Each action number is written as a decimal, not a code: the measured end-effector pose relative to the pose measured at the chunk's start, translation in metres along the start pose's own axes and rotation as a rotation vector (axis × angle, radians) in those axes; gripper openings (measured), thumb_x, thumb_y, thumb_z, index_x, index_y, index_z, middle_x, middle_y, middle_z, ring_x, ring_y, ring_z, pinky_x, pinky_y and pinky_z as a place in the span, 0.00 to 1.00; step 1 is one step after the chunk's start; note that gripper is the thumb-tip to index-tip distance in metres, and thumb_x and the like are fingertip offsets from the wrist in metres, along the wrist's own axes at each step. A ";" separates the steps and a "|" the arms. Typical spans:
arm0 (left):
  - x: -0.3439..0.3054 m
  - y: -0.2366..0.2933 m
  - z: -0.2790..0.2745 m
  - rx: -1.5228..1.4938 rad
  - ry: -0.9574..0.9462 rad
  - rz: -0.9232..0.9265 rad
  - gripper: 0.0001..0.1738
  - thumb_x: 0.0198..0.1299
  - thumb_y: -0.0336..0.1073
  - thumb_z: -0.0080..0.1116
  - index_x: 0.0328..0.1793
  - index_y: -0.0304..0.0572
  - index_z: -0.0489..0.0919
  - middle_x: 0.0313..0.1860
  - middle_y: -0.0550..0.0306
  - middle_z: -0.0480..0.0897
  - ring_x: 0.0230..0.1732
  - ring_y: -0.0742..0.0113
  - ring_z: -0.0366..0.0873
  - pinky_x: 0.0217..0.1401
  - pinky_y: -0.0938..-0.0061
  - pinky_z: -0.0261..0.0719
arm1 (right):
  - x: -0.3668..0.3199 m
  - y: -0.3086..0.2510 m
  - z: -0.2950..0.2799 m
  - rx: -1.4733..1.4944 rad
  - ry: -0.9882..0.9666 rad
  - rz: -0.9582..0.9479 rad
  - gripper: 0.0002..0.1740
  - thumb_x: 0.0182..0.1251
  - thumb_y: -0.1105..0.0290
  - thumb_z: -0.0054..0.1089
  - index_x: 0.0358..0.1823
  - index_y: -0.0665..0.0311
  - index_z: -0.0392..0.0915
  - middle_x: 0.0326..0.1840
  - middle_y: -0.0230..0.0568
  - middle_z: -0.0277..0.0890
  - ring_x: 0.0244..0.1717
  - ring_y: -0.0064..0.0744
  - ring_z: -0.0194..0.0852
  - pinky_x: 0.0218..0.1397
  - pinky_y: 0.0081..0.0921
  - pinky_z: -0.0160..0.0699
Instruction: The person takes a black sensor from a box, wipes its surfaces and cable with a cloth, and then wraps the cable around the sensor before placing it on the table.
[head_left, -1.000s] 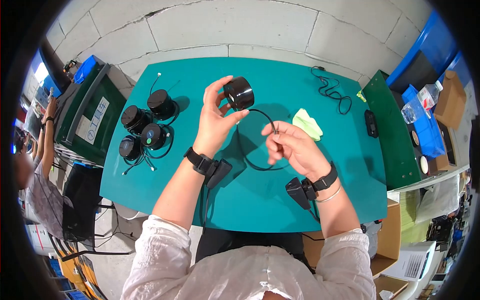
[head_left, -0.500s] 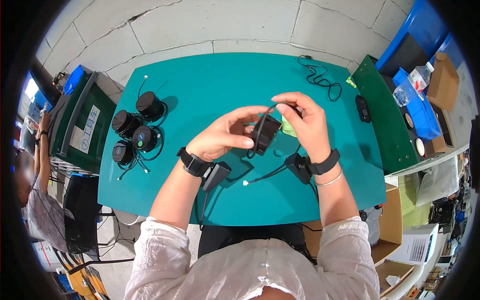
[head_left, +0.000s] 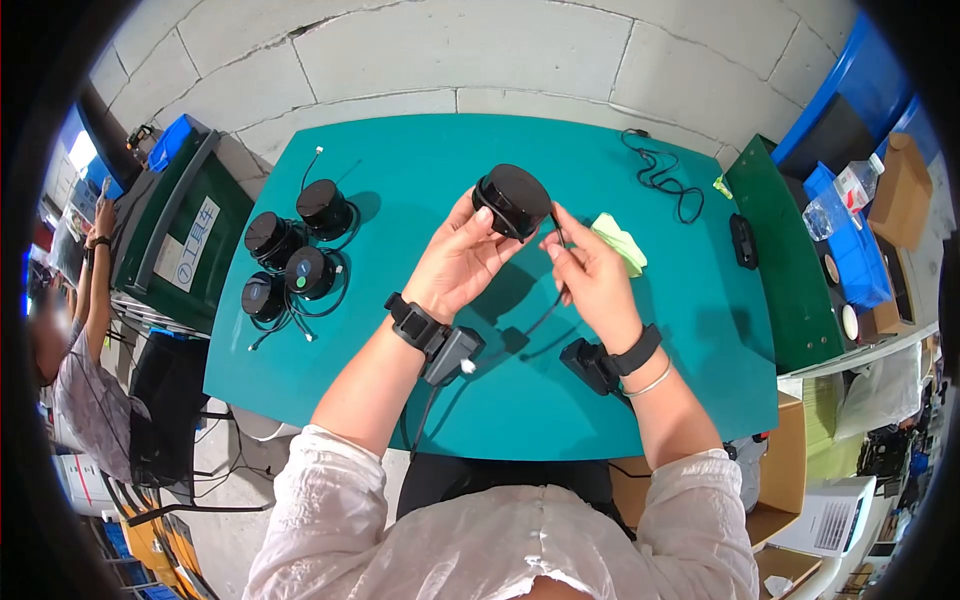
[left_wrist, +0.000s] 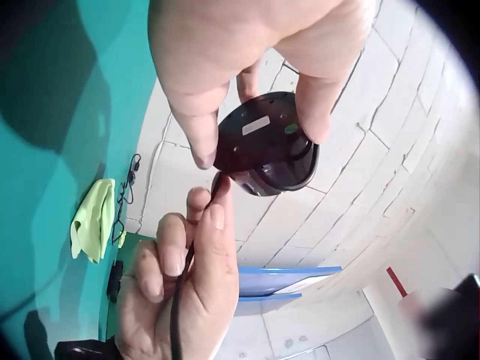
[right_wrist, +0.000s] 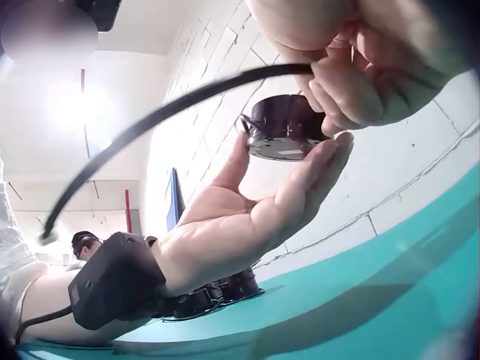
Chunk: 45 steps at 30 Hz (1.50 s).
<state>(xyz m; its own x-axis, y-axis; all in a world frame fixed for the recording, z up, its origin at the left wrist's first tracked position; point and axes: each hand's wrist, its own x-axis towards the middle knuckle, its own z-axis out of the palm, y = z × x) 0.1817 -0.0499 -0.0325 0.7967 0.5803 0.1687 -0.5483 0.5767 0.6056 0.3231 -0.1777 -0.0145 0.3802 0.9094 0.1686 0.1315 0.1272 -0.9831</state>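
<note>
My left hand (head_left: 463, 262) grips a round black device (head_left: 516, 198) by its edges above the table. In the left wrist view the underside of the device (left_wrist: 264, 135) shows a white label and a small green sticker. A black cable runs around its side. Beside it, my right hand (head_left: 597, 283) pinches the cable (head_left: 558, 235) between thumb and fingers close to the device. The cable's free part hangs down toward a white connector (head_left: 468, 367) near the left wrist. In the right wrist view the cable (right_wrist: 150, 124) arcs away from the right fingers.
Several black devices with cables (head_left: 309, 272) stand at the left of the green table (head_left: 420, 150). A yellow-green cloth (head_left: 620, 243) lies behind my right hand. A thin black cable (head_left: 668, 180) and a small black object (head_left: 742, 241) lie at the right. Another person (head_left: 90, 380) is at far left.
The device was turned over and moved up and left from the half-second-old frame. My right hand has lowered along the cable, and the cable now follows the device's side.
</note>
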 end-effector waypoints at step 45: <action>-0.011 -0.008 0.021 -0.227 -0.184 -0.447 0.49 0.66 0.75 0.20 0.73 0.40 0.64 0.52 0.24 0.75 0.24 0.52 0.74 0.15 0.71 0.73 | 0.015 0.038 -0.007 0.565 0.077 -0.124 0.04 0.68 0.75 0.60 0.43 0.64 0.79 0.33 0.29 0.76 0.34 0.18 0.71 0.39 0.18 0.71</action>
<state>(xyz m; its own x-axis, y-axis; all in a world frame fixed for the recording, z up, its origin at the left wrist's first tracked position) 0.1831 -0.0730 -0.0226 0.9854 0.1509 0.0791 -0.1703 0.8663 0.4696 0.3402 -0.1619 -0.0485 0.4613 0.8455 0.2689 -0.3211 0.4416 -0.8378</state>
